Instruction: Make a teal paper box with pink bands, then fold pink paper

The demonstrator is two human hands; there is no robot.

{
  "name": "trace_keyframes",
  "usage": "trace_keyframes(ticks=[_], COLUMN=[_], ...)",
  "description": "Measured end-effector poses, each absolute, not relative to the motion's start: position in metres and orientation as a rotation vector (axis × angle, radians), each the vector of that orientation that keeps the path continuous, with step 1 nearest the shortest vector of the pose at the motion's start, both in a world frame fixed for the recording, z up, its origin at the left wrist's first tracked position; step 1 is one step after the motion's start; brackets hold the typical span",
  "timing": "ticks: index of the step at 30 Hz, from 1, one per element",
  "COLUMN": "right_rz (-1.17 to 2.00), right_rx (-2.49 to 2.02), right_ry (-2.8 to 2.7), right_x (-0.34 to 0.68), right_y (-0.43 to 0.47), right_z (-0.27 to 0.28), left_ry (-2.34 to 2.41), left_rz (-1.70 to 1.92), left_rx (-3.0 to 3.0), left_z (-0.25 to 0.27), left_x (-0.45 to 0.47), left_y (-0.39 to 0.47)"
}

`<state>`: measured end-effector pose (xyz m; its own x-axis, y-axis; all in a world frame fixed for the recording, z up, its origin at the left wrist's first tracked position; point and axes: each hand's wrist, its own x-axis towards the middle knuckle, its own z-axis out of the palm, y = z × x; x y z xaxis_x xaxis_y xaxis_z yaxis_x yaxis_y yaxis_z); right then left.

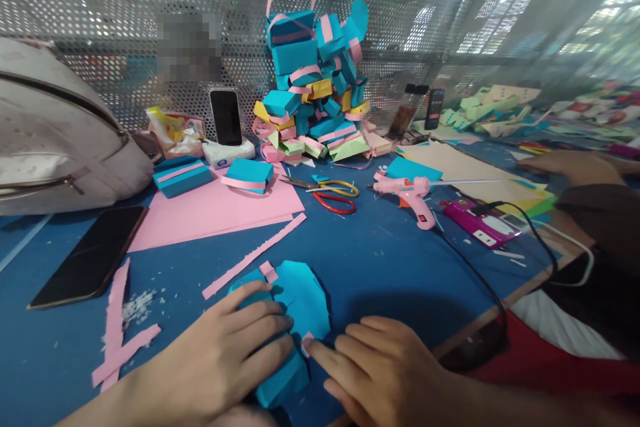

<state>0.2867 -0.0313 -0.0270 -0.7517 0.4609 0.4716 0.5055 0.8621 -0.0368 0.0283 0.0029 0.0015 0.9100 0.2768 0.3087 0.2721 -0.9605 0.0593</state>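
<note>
On the blue table in front of me lies a folded blue paper box point(283, 377) with a rounded blue flap point(303, 293) on its far side. My left hand point(240, 337) lies over the box, its fingers bent across the top and holding it down. A pink paper strip point(269, 271) shows at the box's far end. With the index fingertip, my right hand point(383, 360) presses another bit of pink paper point(306, 345) against the box's right edge; its other fingers are curled. The underside of the box is hidden.
Loose pink strips point(255, 255) lie left of the box, near a black phone point(90, 257). Scissors point(335, 195), a pink glue gun point(413, 197) and a purple power strip point(480, 223) lie beyond. A paper-box stack point(295, 57) stands behind. At right is another person's arm point(595, 193).
</note>
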Motion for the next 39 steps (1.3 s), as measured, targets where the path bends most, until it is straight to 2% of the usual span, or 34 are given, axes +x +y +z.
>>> trace_keyframes(ticks=[18, 25, 30, 35, 39], right_rz=[-0.104, -0.041, -0.026, 0.209, 0.520], right_rx=[-0.672, -0.647, -0.694, -0.731, -0.707], right_ry=[-2.625, -2.525, -2.358, -2.328, -2.360], right_x=[0.288, 0.293, 0.307, 0.311, 0.299], right_y=[-0.029, -0.026, -0.009, 0.029, 0.061], right_z=[-0.032, -0.016, 0.004, 0.018, 0.021], left_ry=[0.444, 0.397, 0.319, 0.312, 0.292], left_rz=[0.505, 0.472, 0.314, 0.268, 0.358], left_rx=[3.065, 3.115, 3.151, 3.229, 3.351], left_z=[0.002, 0.006, 0.016, 0.022, 0.023], left_x=[0.029, 0.029, 0.027, 0.029, 0.032], left_y=[0.003, 0.004, 0.006, 0.003, -0.001])
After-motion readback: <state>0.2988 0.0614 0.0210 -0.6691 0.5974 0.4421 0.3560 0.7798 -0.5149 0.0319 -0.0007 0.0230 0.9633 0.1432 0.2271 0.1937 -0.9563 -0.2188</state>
